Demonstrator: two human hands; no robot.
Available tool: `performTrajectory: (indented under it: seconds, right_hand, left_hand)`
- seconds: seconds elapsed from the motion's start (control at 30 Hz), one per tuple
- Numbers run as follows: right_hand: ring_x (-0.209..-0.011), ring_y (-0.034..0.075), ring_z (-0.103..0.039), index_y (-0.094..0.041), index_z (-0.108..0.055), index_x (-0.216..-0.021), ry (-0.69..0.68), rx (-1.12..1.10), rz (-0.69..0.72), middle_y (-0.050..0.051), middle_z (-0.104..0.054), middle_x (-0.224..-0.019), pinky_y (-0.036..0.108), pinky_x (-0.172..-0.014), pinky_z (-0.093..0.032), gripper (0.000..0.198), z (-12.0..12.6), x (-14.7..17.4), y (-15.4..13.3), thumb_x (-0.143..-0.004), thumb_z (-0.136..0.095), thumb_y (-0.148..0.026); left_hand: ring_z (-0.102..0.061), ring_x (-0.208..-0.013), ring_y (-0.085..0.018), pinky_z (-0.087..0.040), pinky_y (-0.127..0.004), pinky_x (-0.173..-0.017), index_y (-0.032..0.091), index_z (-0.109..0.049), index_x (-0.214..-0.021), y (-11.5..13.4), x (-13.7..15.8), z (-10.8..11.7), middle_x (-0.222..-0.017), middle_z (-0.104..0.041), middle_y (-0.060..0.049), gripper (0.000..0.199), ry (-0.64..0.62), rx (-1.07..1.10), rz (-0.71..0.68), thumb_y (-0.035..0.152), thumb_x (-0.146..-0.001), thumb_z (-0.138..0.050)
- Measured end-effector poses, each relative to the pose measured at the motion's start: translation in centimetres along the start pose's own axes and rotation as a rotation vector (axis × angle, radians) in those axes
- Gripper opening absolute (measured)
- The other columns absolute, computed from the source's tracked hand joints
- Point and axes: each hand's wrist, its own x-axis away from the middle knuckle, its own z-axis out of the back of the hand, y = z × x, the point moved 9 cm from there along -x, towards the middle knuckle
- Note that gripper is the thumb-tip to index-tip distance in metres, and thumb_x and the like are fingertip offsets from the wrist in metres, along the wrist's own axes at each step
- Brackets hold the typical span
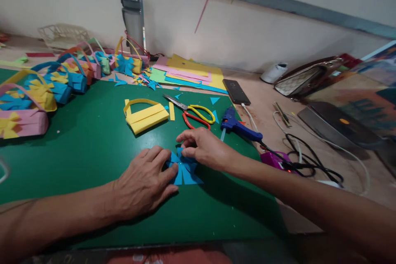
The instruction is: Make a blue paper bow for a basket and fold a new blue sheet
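Your left hand (151, 176) has its fingers closed on one blue paper bow (190, 177) atop the green surface (93, 161); your right hand (202, 146) touches its upper edge, grip unclear. Beyond: one yellow bag (148, 119), one scissors (185, 109).

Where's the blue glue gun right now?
In the head view, the glue gun lies right of centre, between the scissors and the cables, just beyond the right hand.
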Motion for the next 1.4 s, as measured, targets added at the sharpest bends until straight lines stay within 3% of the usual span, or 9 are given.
performTrajectory:
  seconds: [0.2, 0.43, 0.6, 0.8, 0.9, 1.03, 1.4]
  right_hand:
    - [-0.063, 0.012, -0.055, -0.014, -0.064, -0.075, 0.045, 0.083, 0.012, 0.0, -0.064, -0.069, 0.023, -0.06, -0.038, 0.01, 0.2, 1.2, -0.9, -0.076, -0.056, -0.009]
    - [-0.077, 0.017, -0.052, -0.013, -0.063, -0.074, 0.241, 0.372, 0.212, 0.006, -0.062, -0.078, 0.031, -0.075, -0.039, 0.01, 0.2, 2.9, -2.8, -0.08, -0.056, -0.009]
    - [-0.081, 0.02, -0.047, -0.014, -0.064, -0.076, 0.397, 0.579, 0.38, 0.008, -0.057, -0.081, 0.035, -0.075, -0.037, 0.017, -0.3, 5.1, -4.2, -0.085, -0.05, -0.013]
    - [-0.085, 0.022, -0.046, -0.017, -0.065, -0.075, 0.516, 0.722, 0.453, 0.007, -0.056, -0.079, 0.041, -0.083, -0.033, 0.023, -0.9, 6.4, -4.7, -0.085, -0.045, -0.009]
    - [-0.088, 0.022, -0.047, -0.017, -0.065, -0.077, 0.529, 0.718, 0.444, 0.007, -0.058, -0.081, 0.044, -0.087, -0.031, 0.023, -0.9, 6.4, -4.5, -0.085, -0.046, -0.009]
    - [-0.088, 0.022, -0.048, -0.016, -0.064, -0.076, 0.497, 0.685, 0.418, 0.008, -0.058, -0.082, 0.041, -0.084, -0.032, 0.022, -0.6, 5.7, -4.4, -0.087, -0.045, -0.014]
    - [-0.079, 0.018, -0.047, -0.016, -0.061, -0.072, 0.349, 0.617, 0.292, 0.006, -0.058, -0.079, 0.035, -0.075, -0.031, 0.016, -0.2, 3.1, -3.6, -0.085, -0.052, -0.014]
  left_hand:
    - [-0.04, -0.085, -0.026, -0.041, -0.042, -0.068, 0.017, -0.054, -0.108, 0.0, 0.0, -0.1, -0.104, -0.048, -0.013, 0.031, 0.007, 0.003, -0.012, 0.041, -0.092, -0.043]
    - [-0.041, -0.087, -0.027, -0.041, -0.042, -0.07, 0.017, -0.055, -0.105, 0.0, -0.1, 0.0, -0.104, -0.049, -0.013, 0.03, -0.022, 0.005, 0.012, 0.041, -0.092, -0.044]
    - [-0.041, -0.087, -0.027, -0.041, -0.041, -0.069, 0.018, -0.054, -0.102, -0.1, -0.1, -0.2, -0.102, -0.049, -0.012, 0.029, -0.017, 0.007, 0.003, 0.043, -0.092, -0.043]
    - [-0.042, -0.094, -0.028, -0.042, -0.042, -0.073, 0.017, -0.054, -0.101, 0.1, 0.0, 0.3, -0.114, -0.048, -0.013, 0.025, 0.048, 0.0, -0.027, 0.038, -0.092, -0.044]
    - [-0.042, -0.101, -0.029, -0.042, -0.042, -0.075, 0.016, -0.055, -0.102, 0.4, 0.1, 0.8, -0.117, -0.047, -0.013, 0.023, 0.115, -0.025, -0.063, 0.033, -0.092, -0.044]
    - [-0.044, -0.096, -0.029, -0.042, -0.042, -0.074, 0.016, -0.056, -0.103, 0.5, 0.3, 1.2, -0.113, -0.049, -0.014, 0.024, 0.151, -0.039, -0.054, 0.034, -0.092, -0.044]
    - [-0.04, -0.087, -0.028, -0.043, -0.045, -0.073, 0.015, -0.055, -0.113, -0.5, -0.2, 0.1, -0.103, -0.048, -0.013, 0.039, -0.009, 0.024, 0.052, 0.045, -0.092, -0.04]
